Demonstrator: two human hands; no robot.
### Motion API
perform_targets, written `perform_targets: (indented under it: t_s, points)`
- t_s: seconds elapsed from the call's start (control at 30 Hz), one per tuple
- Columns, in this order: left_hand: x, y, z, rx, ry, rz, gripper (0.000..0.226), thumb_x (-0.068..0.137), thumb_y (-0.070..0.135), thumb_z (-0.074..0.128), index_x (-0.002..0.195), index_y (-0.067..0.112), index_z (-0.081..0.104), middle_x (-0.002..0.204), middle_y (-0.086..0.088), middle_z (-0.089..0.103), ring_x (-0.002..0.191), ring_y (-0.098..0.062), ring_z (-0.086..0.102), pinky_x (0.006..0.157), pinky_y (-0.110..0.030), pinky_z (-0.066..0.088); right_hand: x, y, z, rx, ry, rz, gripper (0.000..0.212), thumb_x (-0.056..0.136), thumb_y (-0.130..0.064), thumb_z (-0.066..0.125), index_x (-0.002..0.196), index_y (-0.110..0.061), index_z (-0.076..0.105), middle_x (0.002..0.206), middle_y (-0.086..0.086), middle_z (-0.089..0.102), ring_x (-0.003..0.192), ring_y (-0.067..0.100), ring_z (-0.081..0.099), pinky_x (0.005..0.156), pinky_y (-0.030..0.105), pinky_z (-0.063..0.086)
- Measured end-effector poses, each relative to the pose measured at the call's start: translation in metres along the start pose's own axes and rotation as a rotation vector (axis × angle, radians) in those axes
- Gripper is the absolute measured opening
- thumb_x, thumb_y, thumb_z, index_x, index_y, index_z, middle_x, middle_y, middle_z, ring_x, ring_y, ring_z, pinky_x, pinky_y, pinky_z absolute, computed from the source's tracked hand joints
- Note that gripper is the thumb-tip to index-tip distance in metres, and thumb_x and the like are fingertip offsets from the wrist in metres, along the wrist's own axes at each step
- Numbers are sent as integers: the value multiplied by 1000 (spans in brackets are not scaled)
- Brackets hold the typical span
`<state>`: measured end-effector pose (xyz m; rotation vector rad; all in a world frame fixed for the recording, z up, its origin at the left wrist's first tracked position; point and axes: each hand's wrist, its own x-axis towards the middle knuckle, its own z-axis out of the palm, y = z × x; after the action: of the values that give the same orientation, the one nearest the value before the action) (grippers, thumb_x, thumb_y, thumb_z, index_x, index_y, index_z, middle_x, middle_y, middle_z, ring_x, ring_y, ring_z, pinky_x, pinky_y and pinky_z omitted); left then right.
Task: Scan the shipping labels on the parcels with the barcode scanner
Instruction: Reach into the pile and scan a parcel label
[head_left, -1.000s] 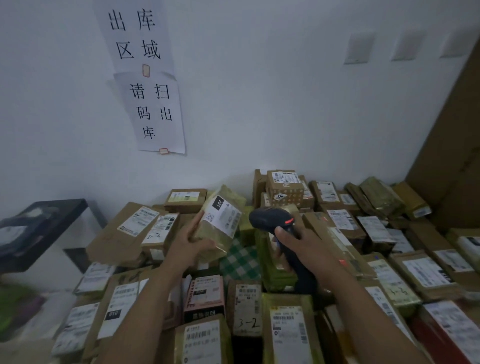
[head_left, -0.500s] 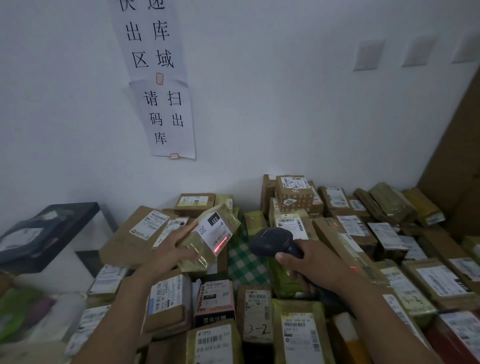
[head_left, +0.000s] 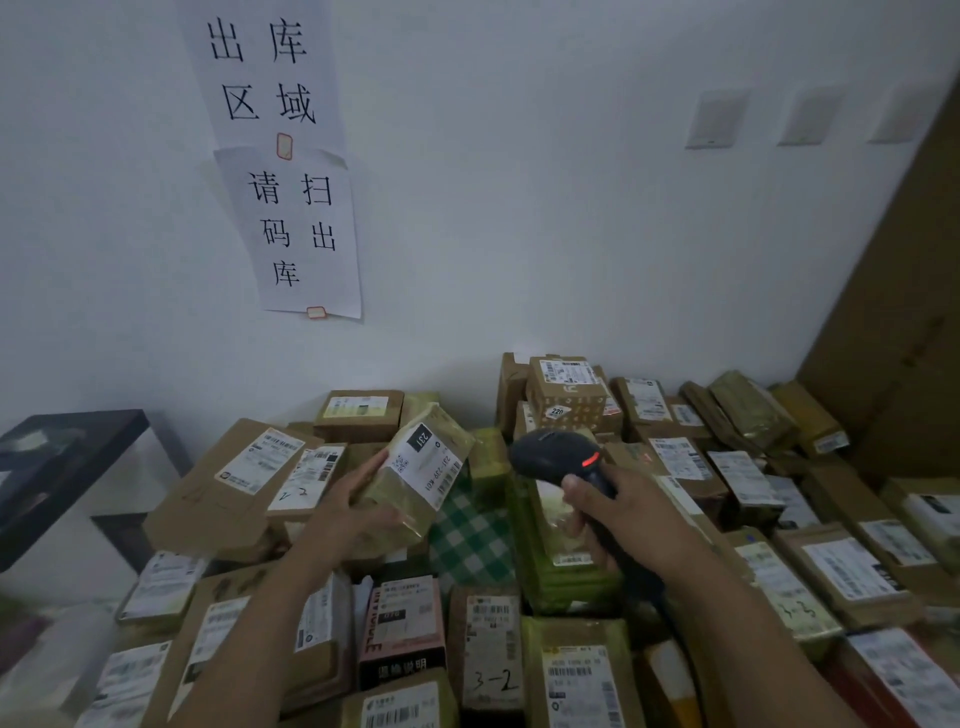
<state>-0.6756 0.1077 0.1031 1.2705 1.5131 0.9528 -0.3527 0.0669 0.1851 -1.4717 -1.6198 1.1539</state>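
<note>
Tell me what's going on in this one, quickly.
A person is working through labelled parcels stacked against a white wall. The left hand holds a small parcel in yellowish wrap above the pile of parcels, with its white label tilted toward the right. The right hand grips a black barcode scanner aimed at that label, and a red light is lit on the scanner's head. No scan line shows on the label.

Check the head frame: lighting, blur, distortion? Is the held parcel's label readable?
Head view: dim, flat light, no glare or hard shadows; wide-angle bending at the right edge, where the brown panel leans; corners soft, the lower-left parcels smeared; the label on the parcel in the left hand shows "231", small print not; the scanner in the right hand glows red.
</note>
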Motion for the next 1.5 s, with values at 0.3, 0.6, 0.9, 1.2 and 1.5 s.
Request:
perform_targets:
  t_s: [0.3, 0.6, 0.9, 1.2, 1.5]
  points:
    - [50, -22, 64, 273, 132, -69, 99, 60, 63, 66, 150, 39, 32, 143, -1, 46, 125, -27, 49, 100, -50, 47, 50, 8, -19, 262, 244, 134, 44, 95, -44, 56, 100, -1, 65, 70, 5, 73, 51, 20, 64, 46, 26, 52]
    - [93, -54, 106, 745, -55, -67, 96, 75, 64, 67, 154, 37, 20, 163, -1, 9, 146, -34, 14, 115, -46, 23, 99, 36, 0, 173, 109, 178, 28, 95, -44, 56, 100, -18, 61, 96, 1, 74, 49, 20, 64, 49, 29, 54]
    - [121, -99, 148, 784, -47, -91, 94, 74, 64, 69, 151, 44, 19, 161, -2, 0, 142, -39, 12, 116, -49, 21, 118, 50, 8, 216, 107, 257, 37, 94, -44, 57, 107, -11, 65, 64, -3, 72, 47, 20, 60, 44, 25, 49]
    - [137, -124, 150, 824, -276, 30, 58, 92, 43, 64, 144, 25, 46, 164, -6, -13, 148, -29, 20, 110, -27, 28, 129, 54, 8, 251, 166, 276, 35, 91, -44, 59, 105, -12, 64, 82, -1, 75, 46, 20, 63, 44, 28, 53]
    - [127, -104, 142, 685, -339, -69, 51, 96, 29, 59, 143, 15, 50, 145, -8, 52, 130, -25, 50, 105, -29, 42, 120, 48, 6, 252, 165, 280, 34, 93, -46, 57, 96, -12, 63, 64, -8, 72, 41, 16, 59, 41, 24, 48]
